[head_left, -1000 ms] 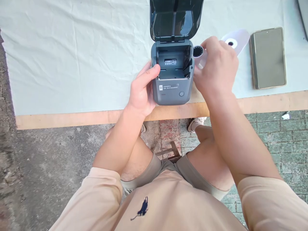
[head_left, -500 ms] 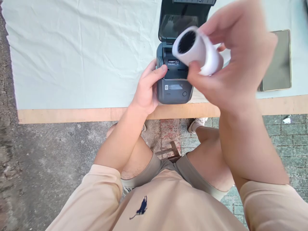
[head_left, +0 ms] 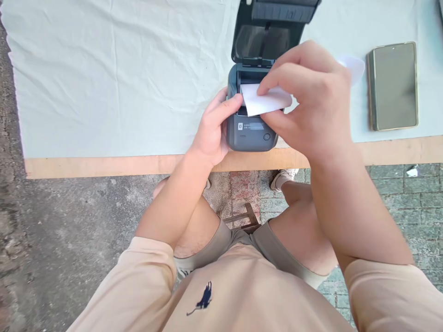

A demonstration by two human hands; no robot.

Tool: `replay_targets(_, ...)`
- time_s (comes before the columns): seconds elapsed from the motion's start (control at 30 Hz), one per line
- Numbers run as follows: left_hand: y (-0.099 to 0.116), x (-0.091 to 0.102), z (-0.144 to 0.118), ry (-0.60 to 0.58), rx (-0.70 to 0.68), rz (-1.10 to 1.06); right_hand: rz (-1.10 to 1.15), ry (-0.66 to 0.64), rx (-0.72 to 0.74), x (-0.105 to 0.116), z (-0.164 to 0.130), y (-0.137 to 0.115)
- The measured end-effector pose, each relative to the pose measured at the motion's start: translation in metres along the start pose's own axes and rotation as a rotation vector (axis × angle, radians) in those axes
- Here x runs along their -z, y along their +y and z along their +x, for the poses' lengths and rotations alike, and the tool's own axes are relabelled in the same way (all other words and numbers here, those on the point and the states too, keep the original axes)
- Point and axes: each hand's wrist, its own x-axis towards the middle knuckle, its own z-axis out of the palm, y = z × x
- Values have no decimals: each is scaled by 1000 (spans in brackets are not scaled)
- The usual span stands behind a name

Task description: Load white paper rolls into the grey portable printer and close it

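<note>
A dark grey label printer (head_left: pixel 254 133) stands near the table's front edge with its lid (head_left: pixel 268 39) raised. My left hand (head_left: pixel 216 124) grips the printer's left side, its thumb over the rim of the paper bay. Between the thumb and fingers of my right hand (head_left: pixel 311 99) is a white paper roll (head_left: pixel 266 99), tilted and partly inside the open bay. The roll's right end and the bay's far corner are hidden behind my fingers. Past my right knuckles, a pale, blurred round piece (head_left: pixel 355 69) shows over the cloth; I cannot make out what it is.
A smartphone (head_left: pixel 396 87) rests on a box-like thing at the right of the table. Wrinkled pale cloth (head_left: pixel 121 83) covers the tabletop, leaving a bare wooden front edge (head_left: pixel 104 166). A dark object (head_left: pixel 439 9) is cut off at the top right corner.
My right hand has lowered the paper roll from above the printer into its bay and turned it sideways. The printer has shifted very slightly; my left hand keeps its hold.
</note>
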Motion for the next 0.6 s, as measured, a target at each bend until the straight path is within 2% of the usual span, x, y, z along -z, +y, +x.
replay_targets(0.1, 1, 0, 1, 14, -15, -33, 16, 23, 83, -4, -4, 1)
replay_targets(0.2, 1, 1, 2, 15, 32, -28, 41, 59, 201, -9, -8, 5)
replay_targets(0.33, 1, 5, 2, 1, 55, 30, 48, 162, 336, -15, -12, 13)
replay_targets(0.43, -2, 9, 3, -53, 49, 61, 117, 239, 392, -15, -14, 18)
replay_targets(0.5, -4, 12, 4, -102, 42, 61, 190, 322, 329, -12, -15, 20)
replay_targets(0.6, -8, 15, 4, -163, 42, 72, 272, 435, 95, -7, -17, 20)
